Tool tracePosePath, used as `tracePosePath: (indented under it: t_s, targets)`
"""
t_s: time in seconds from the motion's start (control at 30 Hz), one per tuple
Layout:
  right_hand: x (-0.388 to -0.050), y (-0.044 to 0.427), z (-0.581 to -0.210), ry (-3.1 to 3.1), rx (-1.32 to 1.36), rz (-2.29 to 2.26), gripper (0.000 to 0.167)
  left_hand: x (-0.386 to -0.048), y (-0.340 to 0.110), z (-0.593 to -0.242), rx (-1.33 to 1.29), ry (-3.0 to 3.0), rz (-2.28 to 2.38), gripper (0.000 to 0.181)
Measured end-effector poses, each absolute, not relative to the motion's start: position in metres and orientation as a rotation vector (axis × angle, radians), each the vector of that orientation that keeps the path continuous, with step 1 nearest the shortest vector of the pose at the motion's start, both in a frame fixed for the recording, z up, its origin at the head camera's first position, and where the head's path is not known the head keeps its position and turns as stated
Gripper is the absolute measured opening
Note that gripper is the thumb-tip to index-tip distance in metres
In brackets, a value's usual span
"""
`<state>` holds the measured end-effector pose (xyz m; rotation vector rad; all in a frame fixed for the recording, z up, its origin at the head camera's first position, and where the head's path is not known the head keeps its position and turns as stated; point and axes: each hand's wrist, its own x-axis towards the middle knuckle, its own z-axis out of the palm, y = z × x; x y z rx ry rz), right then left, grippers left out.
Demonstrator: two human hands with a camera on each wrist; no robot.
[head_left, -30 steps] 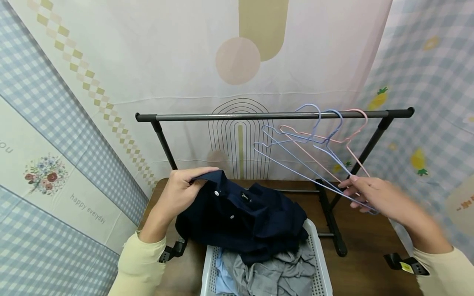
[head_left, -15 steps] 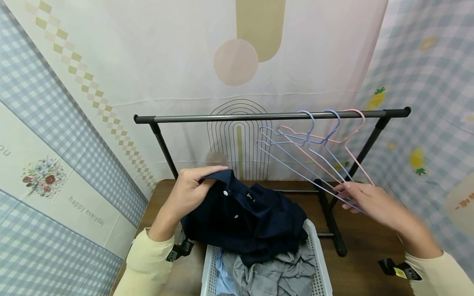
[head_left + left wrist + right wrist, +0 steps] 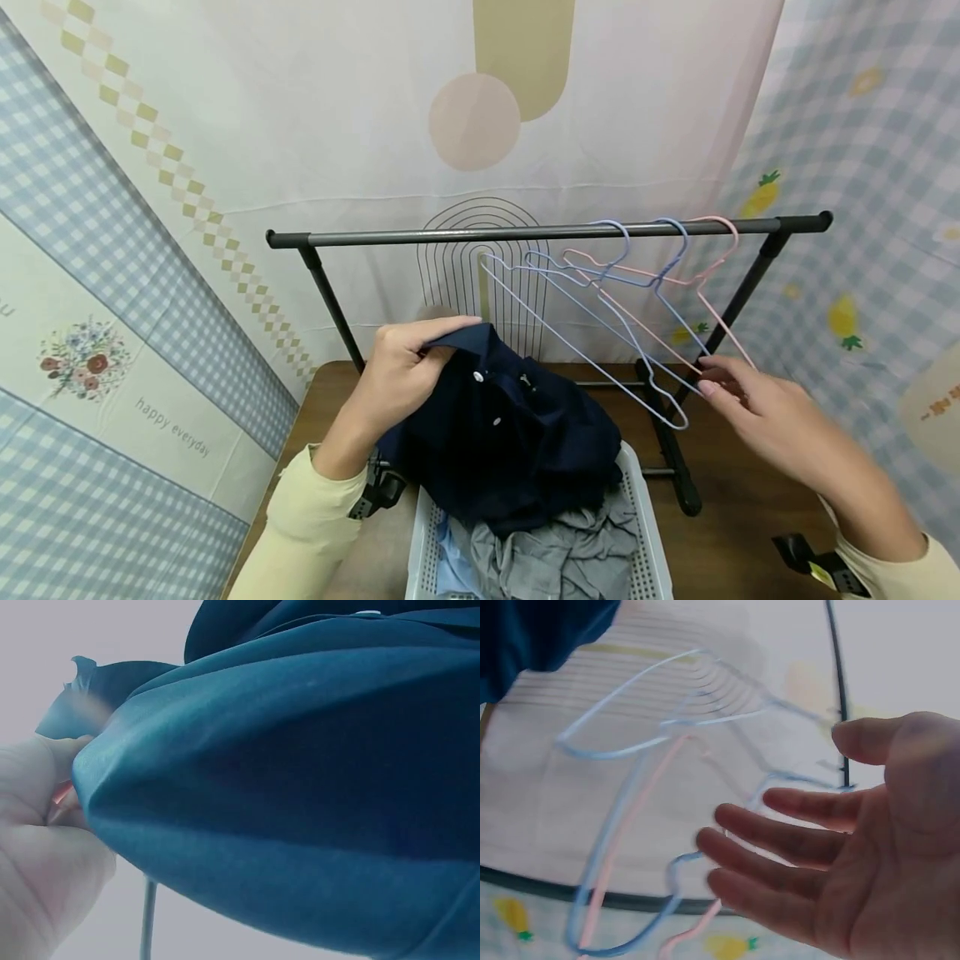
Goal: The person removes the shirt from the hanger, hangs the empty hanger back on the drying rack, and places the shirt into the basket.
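A navy buttoned shirt (image 3: 517, 450) is lifted partly out of a basket. My left hand (image 3: 397, 375) pinches its top edge near the collar; the left wrist view is mostly filled by that navy cloth (image 3: 285, 772). To the right, my right hand (image 3: 772, 425) hovers beside the hangers with nothing gripped. Its fingers are spread apart in the right wrist view, thumb away from them. Nearest the shirt hangs a blue wire hanger (image 3: 627, 242), turned at an angle. Behind it hang another blue hanger (image 3: 684, 242) and a pink hanger (image 3: 735, 242).
The hangers hang from a black rack's rail (image 3: 465, 237). On the wooden table (image 3: 742, 517), the white basket (image 3: 657, 542) also holds grey cloth (image 3: 562, 558) and light blue cloth (image 3: 459, 567). A patterned curtain (image 3: 337, 125) stands behind.
The left hand has moved right and slightly up with the shirt edge. The right hand has come away from the nearest blue hanger, which has swung round toward the left.
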<state>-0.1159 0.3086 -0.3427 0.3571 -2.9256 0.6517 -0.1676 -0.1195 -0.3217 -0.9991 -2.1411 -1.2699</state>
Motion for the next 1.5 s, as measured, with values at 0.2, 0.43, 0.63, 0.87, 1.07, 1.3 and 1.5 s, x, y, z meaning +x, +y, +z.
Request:
tracePosePath:
  t_s: [0.2, 0.43, 0.63, 0.87, 1.07, 1.3, 1.5]
  targets:
    - [-0.091, 0.277, -0.329, -2.666, 0.594, 0.792, 0.039, -0.163, -0.107, -0.313, -0.999, -2.100, -1.288, 0.032]
    - [-0.111, 0.232, -0.372, -2.801, 0.820, 1.214, 0.098, -0.157, -0.088, -0.305, -0.993, -2.037, -1.389, 0.032]
    - [-0.136, 0.204, -0.401, -2.806, 0.833, 1.496, 0.119, -0.155, -0.066, -0.305, -1.071, -2.020, -1.465, 0.030]
    - [-0.152, 0.188, -0.403, -2.714, 0.873, 1.741, 0.116, -0.155, -0.045, -0.311, -1.110, -1.954, -1.537, 0.030]
    - [-0.153, 0.175, -0.396, -2.631, 0.772, 1.887, 0.107, -0.157, -0.036, -0.319, -1.117, -1.952, -1.627, 0.032]
    - [-0.153, 0.166, -0.387, -2.455, 0.714, 1.921, 0.072, -0.158, -0.035, -0.327, -1.076, -1.988, -1.707, 0.034]
    - [-0.151, 0.172, -0.376, -2.472, 0.626, 1.781, 0.041, -0.162, -0.045, -0.335, -1.067, -1.982, -1.752, 0.029]
